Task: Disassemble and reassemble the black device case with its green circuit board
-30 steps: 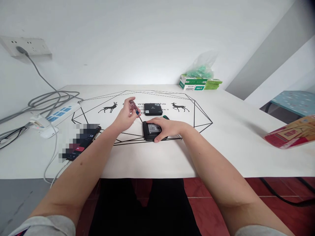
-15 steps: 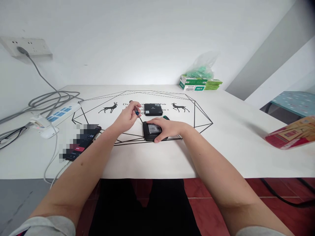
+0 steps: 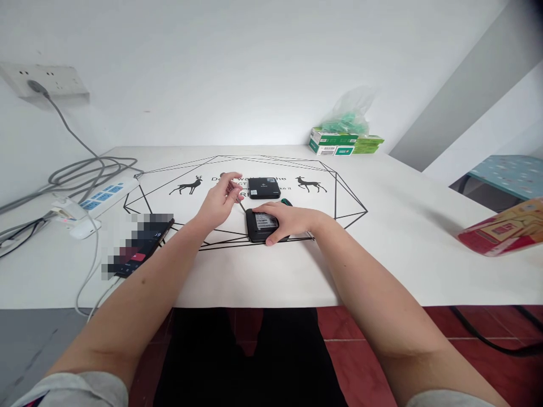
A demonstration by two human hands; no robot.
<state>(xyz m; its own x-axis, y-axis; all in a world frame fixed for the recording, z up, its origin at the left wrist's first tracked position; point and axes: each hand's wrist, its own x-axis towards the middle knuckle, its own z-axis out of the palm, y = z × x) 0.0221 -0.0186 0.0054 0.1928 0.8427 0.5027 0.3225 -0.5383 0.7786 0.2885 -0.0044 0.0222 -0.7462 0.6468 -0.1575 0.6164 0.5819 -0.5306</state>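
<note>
My left hand [image 3: 218,200] is closed around the handle of a screwdriver [image 3: 242,207], whose thin shaft slants down to the left edge of a black box-shaped device [image 3: 253,230]. Most of the handle is hidden by my fingers. My right hand [image 3: 286,219] grips that device from the right, with the thumb at its near side and the fingers over its top. A white printed label shows on its upper face. Just beyond lies a second flat black device [image 3: 264,188]. Something green [image 3: 286,202] peeks out behind my right hand, mostly covered.
A phone [image 3: 155,237], partly blurred out, lies left of my left forearm. Behind it are a power strip [image 3: 102,198] and coiled grey cables [image 3: 93,169]. Green and white boxes [image 3: 335,141] with a plastic bag stand at the back. A red and yellow package [image 3: 504,229] is at right.
The fingers of my left hand have shifted around the screwdriver handle, turning it in place at the device's edge. My right hand and both devices have stayed put.
</note>
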